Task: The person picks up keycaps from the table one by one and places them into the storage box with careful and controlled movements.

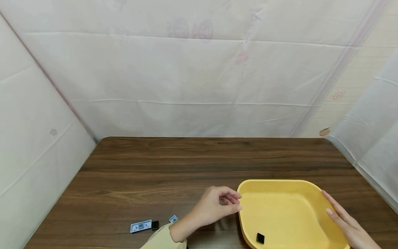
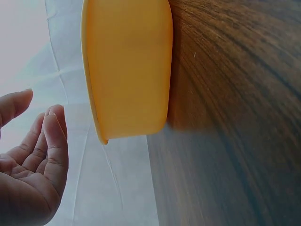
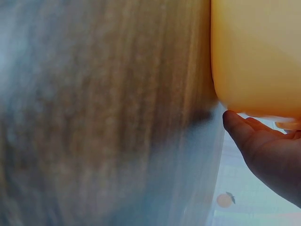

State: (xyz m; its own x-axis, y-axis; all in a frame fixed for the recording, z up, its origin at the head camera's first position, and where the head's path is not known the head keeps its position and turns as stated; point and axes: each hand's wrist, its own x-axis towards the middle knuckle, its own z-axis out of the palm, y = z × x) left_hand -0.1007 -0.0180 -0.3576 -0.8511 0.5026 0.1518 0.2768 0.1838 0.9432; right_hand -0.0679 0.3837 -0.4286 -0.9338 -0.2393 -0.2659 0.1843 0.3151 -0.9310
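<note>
A yellow plastic basin point(image 1: 280, 211) with rounded corners stands on the wooden table at the right. A small black square piece point(image 1: 260, 238) lies inside it, near the front left corner. My left hand point(image 1: 214, 205) hovers by the basin's left rim, thumb and loosely bent fingers parted with nothing between them; the left wrist view has this hand point(image 2: 37, 160) apart from the basin wall point(image 2: 129, 70). At the opposite side, my right hand point(image 1: 351, 224) holds the basin's edge, thumb over the rim and fingers point(image 3: 240, 129) along the outer wall.
Left of my left arm lie a white printed strip point(image 1: 141, 226), a black square piece point(image 1: 155, 225) at its end, and a small white printed piece point(image 1: 173, 219) close to the sleeve. Pale cloth sheets point(image 1: 186, 86) hang behind the brown table point(image 1: 155, 166) and on both sides.
</note>
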